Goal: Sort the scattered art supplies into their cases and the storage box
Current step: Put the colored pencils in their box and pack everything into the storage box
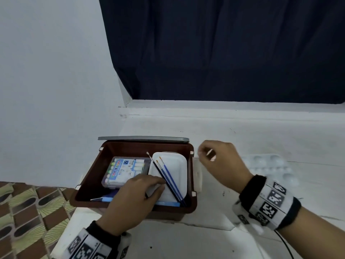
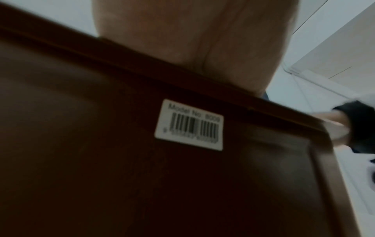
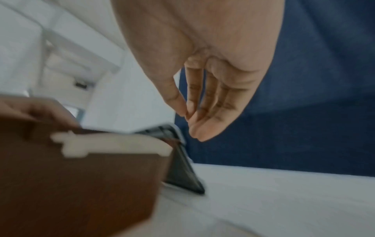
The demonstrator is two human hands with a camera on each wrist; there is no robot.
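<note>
While our left hand (image 1: 134,195) reaches into the storage box (image 1: 87,180) on the bench, fingers relaxed beside the brushes (image 1: 168,176), its wrist view shows only the box wall (barcode label (image 2: 189,125)). Our right hand (image 3: 205,89), released, should fetch the palette (image 1: 270,169) gently.

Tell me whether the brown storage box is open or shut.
Open: the storage box shows its contents, and its grey lid stands tipped back behind the rear rim.

Glossy brown plastic storage box (image 1: 89,176), clear plastic pen case (image 1: 123,171), dark cloth curtain (image 1: 224,49)
</note>
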